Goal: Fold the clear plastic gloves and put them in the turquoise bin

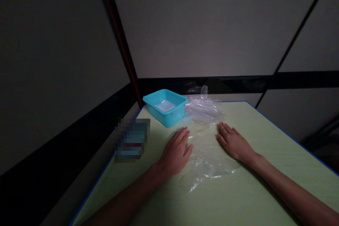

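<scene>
A clear plastic bag (209, 164) lies spread on the pale green table (267, 190), wrinkled and shiny toward its near end. My left hand (176, 152) rests palm down at the bag's left edge, fingers stretched forward and thumb out to the side. On the bag's right side, my right hand (234, 143) lies flat with its fingers extended. Neither hand grips anything. Just beyond the hands sits a crumpled heap of clear plastic bags (203, 109). Whether the spread bag joins that heap I cannot tell.
A turquoise plastic basin (169, 118) stands at the table's far left corner, with something whitish on its bottom. A pixelated item (134, 141) lies by the left edge. Grey wall panels (198, 24) with dark strips rise behind the table and along its left.
</scene>
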Tool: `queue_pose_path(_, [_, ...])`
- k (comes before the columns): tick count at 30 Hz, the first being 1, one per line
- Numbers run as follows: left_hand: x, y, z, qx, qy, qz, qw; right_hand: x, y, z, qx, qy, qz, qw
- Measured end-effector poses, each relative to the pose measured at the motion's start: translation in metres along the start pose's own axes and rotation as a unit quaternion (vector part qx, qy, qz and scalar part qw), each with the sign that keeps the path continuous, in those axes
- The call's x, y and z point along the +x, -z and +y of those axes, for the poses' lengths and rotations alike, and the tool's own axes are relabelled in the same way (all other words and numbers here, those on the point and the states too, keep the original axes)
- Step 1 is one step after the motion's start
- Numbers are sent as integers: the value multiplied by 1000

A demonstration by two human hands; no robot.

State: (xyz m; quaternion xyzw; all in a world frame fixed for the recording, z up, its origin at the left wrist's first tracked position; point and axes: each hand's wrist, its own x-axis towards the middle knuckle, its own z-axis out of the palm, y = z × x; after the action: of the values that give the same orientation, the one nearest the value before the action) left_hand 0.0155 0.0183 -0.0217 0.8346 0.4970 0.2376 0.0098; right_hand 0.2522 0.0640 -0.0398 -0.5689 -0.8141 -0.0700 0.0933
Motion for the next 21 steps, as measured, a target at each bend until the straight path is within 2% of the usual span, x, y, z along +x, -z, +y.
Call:
queue_pose_path(3, [-2,2,7,-27,-9,9,1000,-1,13,-2,21,20,20,999])
queue_pose_path(7, [-5,0,12,-47,-4,4,999,-7,26,-20,97,73,34,992])
queue_pose_path(14, [-12,-9,21,24,1,-68,997,-16,21,-57,176,192,-12,966])
queue_pose_path(18, [-14,-14,19,64,4,-91,994,-15,18,-60,159,246,-42,955])
queue_pose_path(21, [-16,-15,15,85,-4,-96,992,-15,16,-58,139,257,-53,955])
